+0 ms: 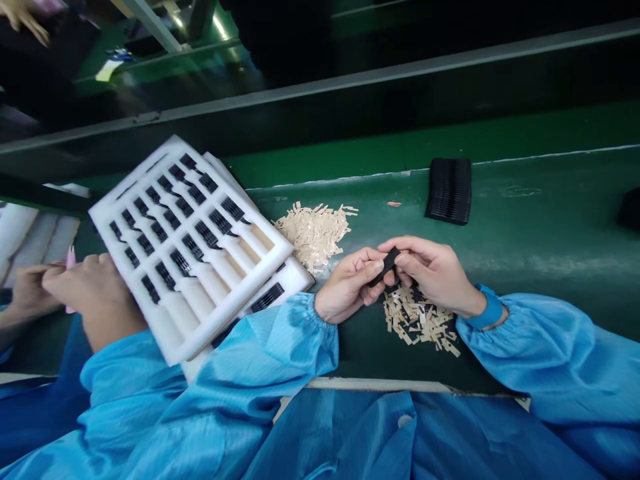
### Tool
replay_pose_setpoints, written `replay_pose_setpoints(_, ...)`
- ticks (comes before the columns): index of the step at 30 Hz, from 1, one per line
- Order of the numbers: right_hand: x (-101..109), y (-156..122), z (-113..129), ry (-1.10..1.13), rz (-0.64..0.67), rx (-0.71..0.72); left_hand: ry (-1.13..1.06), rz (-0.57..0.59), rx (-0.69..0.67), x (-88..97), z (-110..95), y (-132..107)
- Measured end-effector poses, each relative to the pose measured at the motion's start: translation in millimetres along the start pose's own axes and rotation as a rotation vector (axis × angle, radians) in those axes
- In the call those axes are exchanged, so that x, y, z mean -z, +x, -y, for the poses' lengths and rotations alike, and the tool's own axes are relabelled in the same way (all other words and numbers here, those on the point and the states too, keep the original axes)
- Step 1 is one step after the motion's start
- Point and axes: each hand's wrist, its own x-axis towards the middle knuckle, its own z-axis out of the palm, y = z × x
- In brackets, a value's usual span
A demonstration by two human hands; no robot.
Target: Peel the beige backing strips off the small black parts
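The left arm (295,333) reaches in from the lower left, the right arm (555,347) from the right edge. The left hand (347,283) and right hand (433,270) meet close together, thumbs inward, fingers curled in a pinch; both wrists lie lower than the fingertips.

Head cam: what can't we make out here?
Head view, all:
Black part: partly covered by left hand and right hand.
Lower white tray: mostly hidden beneath upper tray.
Dark object, far right: cut off by frame edge.
Co-worker's hand, top left: blurred, cut off by edge.
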Motion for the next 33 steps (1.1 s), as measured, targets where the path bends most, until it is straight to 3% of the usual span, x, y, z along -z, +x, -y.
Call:
replay_pose_setpoints(8, -1, 0, 0, -0.011, 0.031, -0.012, 0.002, -0.048, 0.030, 0.2, -2, -2)
replay_pose_setpoints(14, 8, 2, -3, 0.170, 0.180, -0.054, 0.069, -0.032, -0.083, 0.9, 0, 1)
replay_pose_setpoints(33, 10, 0, -6, 0.225, 0.169, -0.087, 0.113, -0.050, -0.156, -0.3, 5, 1)
